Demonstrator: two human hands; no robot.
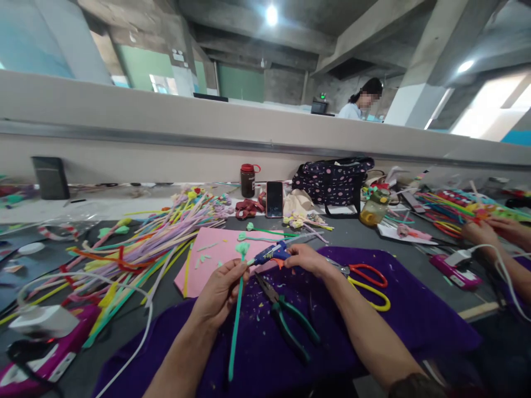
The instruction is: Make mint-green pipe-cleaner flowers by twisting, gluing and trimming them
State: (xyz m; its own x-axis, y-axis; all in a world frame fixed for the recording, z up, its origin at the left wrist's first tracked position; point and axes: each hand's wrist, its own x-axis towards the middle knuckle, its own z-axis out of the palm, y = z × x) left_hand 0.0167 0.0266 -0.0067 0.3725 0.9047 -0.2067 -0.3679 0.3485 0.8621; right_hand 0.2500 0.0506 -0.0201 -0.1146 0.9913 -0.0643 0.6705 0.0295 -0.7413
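Note:
My left hand [224, 287] pinches a green pipe-cleaner flower [237, 326], its pale green head up and its stem hanging down. My right hand [305, 260] grips a blue glue gun [269, 252], whose nozzle points left and meets the flower just below its head. Below them, pliers with green handles [290, 320] lie half open on a purple cloth [352, 342]. Scissors with one red and one yellow handle [368, 282] rest to the right of my right hand. Behind my hands is a pink sheet [209, 249] with small green bits and finished-looking green stems.
A heap of coloured pipe cleaners [166, 243] spreads at the left. A phone [274, 199], a dark bottle [248, 181] and a patterned bag [334, 182] stand along the back. Power strips [456, 271] and white cables lie on both sides. Another person's hands [481, 232] work at the far right.

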